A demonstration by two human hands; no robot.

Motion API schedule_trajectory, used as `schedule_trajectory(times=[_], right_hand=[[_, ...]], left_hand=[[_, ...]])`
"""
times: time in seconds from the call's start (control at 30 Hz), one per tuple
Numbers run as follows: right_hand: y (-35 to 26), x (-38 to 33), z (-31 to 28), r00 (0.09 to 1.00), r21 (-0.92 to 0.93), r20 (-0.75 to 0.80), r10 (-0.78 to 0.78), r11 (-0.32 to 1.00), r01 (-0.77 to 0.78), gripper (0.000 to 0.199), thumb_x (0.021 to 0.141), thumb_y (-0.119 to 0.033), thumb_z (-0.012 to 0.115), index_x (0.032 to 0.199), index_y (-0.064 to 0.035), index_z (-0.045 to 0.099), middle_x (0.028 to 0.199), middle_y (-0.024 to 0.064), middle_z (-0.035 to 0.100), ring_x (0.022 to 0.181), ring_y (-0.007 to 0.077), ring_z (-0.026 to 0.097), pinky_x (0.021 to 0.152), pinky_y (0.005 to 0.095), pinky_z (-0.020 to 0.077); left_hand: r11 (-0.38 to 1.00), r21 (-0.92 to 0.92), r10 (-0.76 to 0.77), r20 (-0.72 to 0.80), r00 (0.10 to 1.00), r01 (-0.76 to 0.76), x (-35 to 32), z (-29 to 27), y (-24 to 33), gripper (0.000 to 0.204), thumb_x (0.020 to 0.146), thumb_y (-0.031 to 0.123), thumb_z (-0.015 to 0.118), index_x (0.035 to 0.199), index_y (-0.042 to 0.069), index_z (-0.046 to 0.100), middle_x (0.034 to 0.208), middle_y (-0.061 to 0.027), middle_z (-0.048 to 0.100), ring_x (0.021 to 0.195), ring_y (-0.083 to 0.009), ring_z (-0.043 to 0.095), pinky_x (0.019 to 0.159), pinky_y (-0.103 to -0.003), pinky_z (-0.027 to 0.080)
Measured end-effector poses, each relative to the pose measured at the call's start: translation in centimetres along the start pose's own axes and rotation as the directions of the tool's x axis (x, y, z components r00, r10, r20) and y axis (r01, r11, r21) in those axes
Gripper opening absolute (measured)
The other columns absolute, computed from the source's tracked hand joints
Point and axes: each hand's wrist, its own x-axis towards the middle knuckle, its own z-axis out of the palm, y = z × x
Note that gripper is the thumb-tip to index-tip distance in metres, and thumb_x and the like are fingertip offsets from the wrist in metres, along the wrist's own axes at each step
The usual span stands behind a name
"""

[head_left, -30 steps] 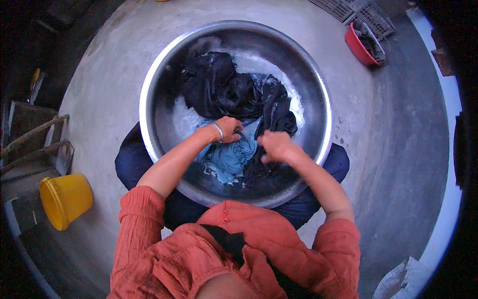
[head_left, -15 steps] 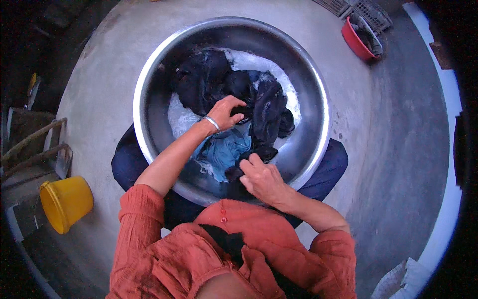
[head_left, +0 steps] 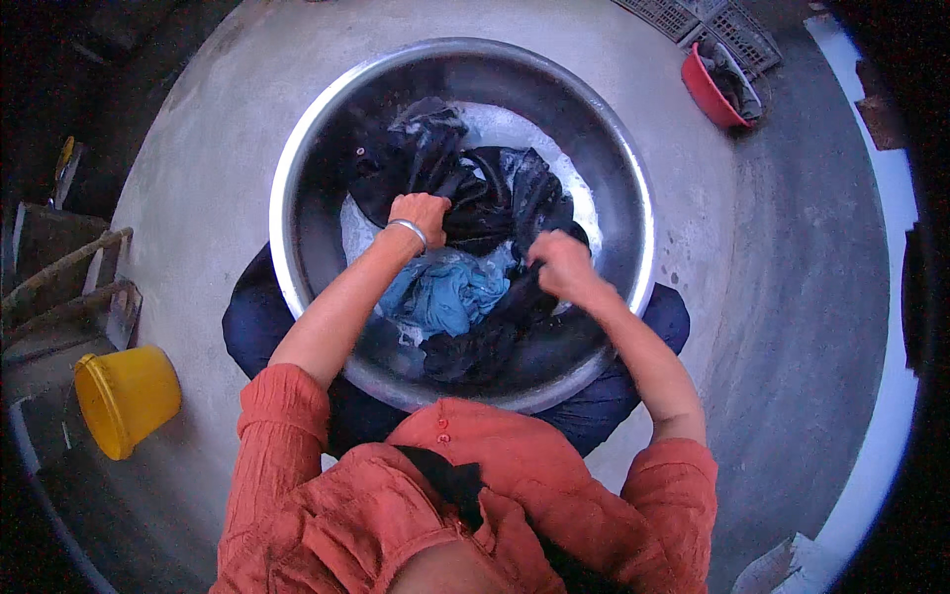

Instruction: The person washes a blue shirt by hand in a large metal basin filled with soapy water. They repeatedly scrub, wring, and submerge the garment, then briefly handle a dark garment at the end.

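A big metal basin [head_left: 616, 327] stands between my knees, with wet dark clothes [head_left: 485, 203] heaped in sudsy water [head_left: 505, 127]. My left hand [head_left: 421, 216], a silver bangle on its wrist, is closed on a fold of the dark cloth near the middle of the heap. To the right, my right hand [head_left: 564, 265] is closed on another part of the dark cloth; it is a little blurred. A bunched blue cloth [head_left: 450, 292] lies just below my left hand, and a dark length of cloth [head_left: 470, 348] trails along the basin's near side.
On the concrete floor [head_left: 213, 213], a yellow bucket [head_left: 134, 398] lies tilted at the left beside a wooden-framed object [head_left: 74, 287]. At the upper right are a red tub [head_left: 708, 91] with cloth in it and grey plastic crates [head_left: 737, 35].
My right hand has moved up and away from the basin's near side. My left hand has shifted slightly left and closed on the dark cloth. The dark clothes have been pulled about.
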Motion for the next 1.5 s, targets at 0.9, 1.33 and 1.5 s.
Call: schedule_trajectory(times=[0.9, 1.33, 1.5], right_hand=[[-0.6, 3.1, 4.1, 0.957, -0.305, 0.287, -0.049, 0.942, 0.14, 0.022, 0.06, -0.015, 0.062, 0.081, -0.0086, 0.062, 0.081, 0.0108, 0.061, 0.081, 0.0284, 0.057, 0.07, 0.0375, 0.0456], [-3.9, 7.3, 1.7, 0.988, 0.45, -0.01, 0.153, 0.883, -0.132, 0.03, 0.078, -0.028, 0.055, 0.068, 0.0005, 0.057, 0.066, 0.0187, 0.057, 0.065, 0.0354, 0.057, 0.059, 0.0421, 0.0442], [-6.5, 15.0, 8.0, 0.959, 0.417, -0.049, 0.279, 0.878, -0.234, 0.091, 0.06, -0.046, 0.069, 0.129, -0.0017, 0.031, 0.113, 0.0283, 0.047, 0.107, 0.0382, 0.046, 0.091, 0.0403, 0.0376]], left_hand=[[0.988, -0.147, 0.027, -0.064, 0.998, -0.036, -1.4, -0.1, -1.2, 0.047, 0.067, 0.009, 0.055, 0.112, 0.019, 0.054, 0.086, -0.018, 0.062, 0.08, -0.0353, 0.06, 0.074, -0.042, 0.049], [0.999, -0.024, 0.043, 0.594, 0.803, -0.035, -5.6, -4.8, -0.1, 0.022, 0.067, 0.015, 0.062, 0.079, -0.003, 0.064, 0.072, -0.0135, 0.065, 0.064, -0.0219, 0.065, 0.065, -0.034, 0.052], [0.992, -0.031, 0.109, 0.66, 0.743, -0.118, -6.8, -5.5, 3.2, 0.015, 0.068, 0.009, 0.061, 0.076, -0.002, 0.063, 0.067, -0.0126, 0.063, 0.055, -0.0219, 0.063, 0.052, -0.032, 0.051]])
